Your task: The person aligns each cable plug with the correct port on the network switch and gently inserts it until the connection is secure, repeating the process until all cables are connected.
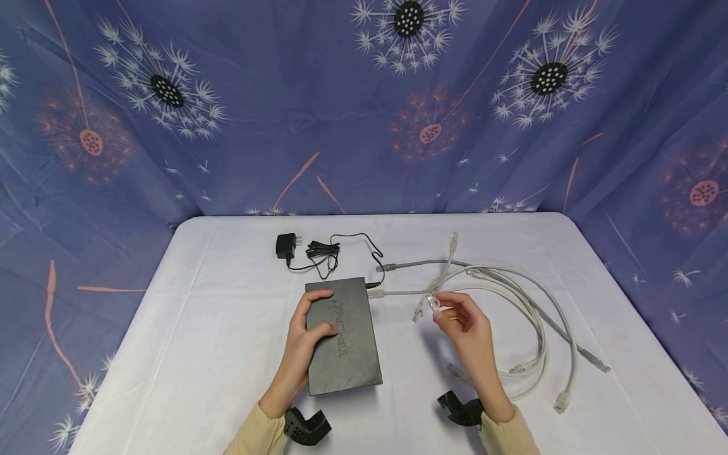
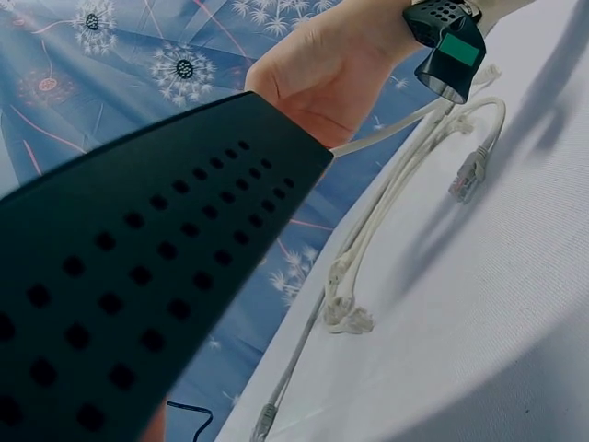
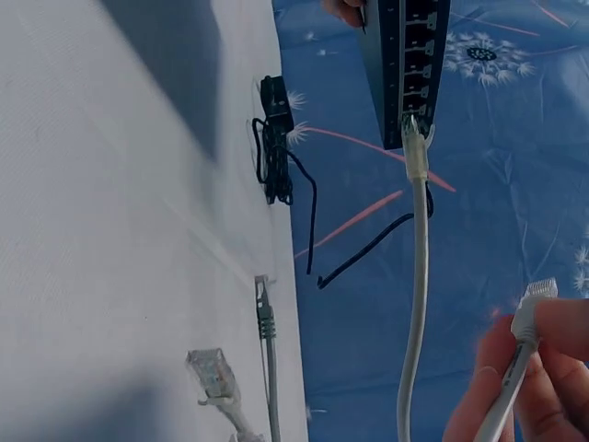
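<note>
My left hand (image 1: pixel 298 344) grips a dark grey TP-LINK network switch (image 1: pixel 355 354) by its left side, thumb and a finger over the top. Seen from the left wrist, its vented side (image 2: pixel 175 249) is close to the camera. The right wrist view shows its row of ports, where a pale Ethernet cable (image 3: pixel 419 239) sits plugged into the end port. To the right of the switch, my right hand (image 1: pixel 469 332) pinches a clear-tipped Ethernet plug (image 3: pixel 526 318) between thumb and fingers, apart from the ports.
Several pale and grey Ethernet cables (image 1: pixel 546 316) lie looped on the right of the white table (image 1: pixel 227 328). A black power adapter (image 1: pixel 285 246) with a bundled cord (image 1: pixel 322 251) lies behind the switch, the cord running to it. A patterned blue cloth (image 1: pixel 341 114) hangs behind.
</note>
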The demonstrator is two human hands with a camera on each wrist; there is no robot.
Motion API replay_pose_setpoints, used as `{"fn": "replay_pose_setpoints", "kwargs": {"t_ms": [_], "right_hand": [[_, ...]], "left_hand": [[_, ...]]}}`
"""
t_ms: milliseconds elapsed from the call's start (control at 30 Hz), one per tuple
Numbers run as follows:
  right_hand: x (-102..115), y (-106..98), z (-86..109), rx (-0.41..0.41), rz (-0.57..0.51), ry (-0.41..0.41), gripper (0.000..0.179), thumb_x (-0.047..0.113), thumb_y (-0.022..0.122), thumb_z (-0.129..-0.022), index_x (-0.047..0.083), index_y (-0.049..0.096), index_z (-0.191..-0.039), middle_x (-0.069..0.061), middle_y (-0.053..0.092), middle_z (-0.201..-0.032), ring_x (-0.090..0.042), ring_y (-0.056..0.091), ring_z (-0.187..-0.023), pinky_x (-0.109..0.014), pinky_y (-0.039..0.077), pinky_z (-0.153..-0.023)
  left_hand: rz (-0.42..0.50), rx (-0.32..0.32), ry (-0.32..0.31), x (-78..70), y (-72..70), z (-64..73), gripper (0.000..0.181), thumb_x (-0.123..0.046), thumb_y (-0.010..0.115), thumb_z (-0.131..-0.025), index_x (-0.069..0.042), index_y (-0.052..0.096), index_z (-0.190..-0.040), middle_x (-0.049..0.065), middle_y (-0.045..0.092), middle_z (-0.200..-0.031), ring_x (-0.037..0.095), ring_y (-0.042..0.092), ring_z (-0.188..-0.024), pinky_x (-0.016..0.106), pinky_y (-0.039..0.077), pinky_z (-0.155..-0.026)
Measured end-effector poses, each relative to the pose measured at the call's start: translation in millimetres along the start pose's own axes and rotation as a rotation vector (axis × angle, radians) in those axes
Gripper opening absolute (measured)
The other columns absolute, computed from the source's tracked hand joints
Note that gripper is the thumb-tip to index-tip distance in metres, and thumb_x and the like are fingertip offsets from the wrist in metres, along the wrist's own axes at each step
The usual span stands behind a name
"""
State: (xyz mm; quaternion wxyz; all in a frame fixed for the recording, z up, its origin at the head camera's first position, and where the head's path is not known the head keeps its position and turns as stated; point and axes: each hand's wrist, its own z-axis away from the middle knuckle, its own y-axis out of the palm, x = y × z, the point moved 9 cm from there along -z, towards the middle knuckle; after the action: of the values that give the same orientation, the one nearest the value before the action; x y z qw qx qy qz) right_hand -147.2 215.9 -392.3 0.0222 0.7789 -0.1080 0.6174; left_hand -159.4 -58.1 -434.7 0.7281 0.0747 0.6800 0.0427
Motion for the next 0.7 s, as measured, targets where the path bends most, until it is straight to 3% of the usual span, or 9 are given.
{"fn": "replay_pose_setpoints", "kwargs": {"t_ms": [200,700], "right_hand": [[5.9,5.5,0.7,0.013,0.004,-0.013,0.025,-0.011,0.067,-0.080,-0.007,0.063,-0.105,-0.004,0.066,-0.091,-0.011,0.061,-0.074,-0.019,0.047,-0.062],[37.3,28.1,4.8,0.078,0.142,-0.195,0.022,-0.014,0.068,-0.078,-0.004,0.067,-0.097,-0.017,0.064,-0.089,-0.014,0.056,-0.076,-0.021,0.044,-0.068]], "left_hand": [[0.005,0.004,0.003,0.2,0.6,-0.4,0.058,0.005,0.056,-0.073,-0.013,0.053,-0.127,0.010,0.045,-0.128,0.029,0.043,-0.107,0.041,0.034,-0.089],[0.006,0.016,-0.003,-1.4,1.6,0.9,0.057,0.004,0.056,-0.074,-0.013,0.053,-0.128,0.010,0.044,-0.130,0.028,0.042,-0.110,0.041,0.032,-0.091]]}}
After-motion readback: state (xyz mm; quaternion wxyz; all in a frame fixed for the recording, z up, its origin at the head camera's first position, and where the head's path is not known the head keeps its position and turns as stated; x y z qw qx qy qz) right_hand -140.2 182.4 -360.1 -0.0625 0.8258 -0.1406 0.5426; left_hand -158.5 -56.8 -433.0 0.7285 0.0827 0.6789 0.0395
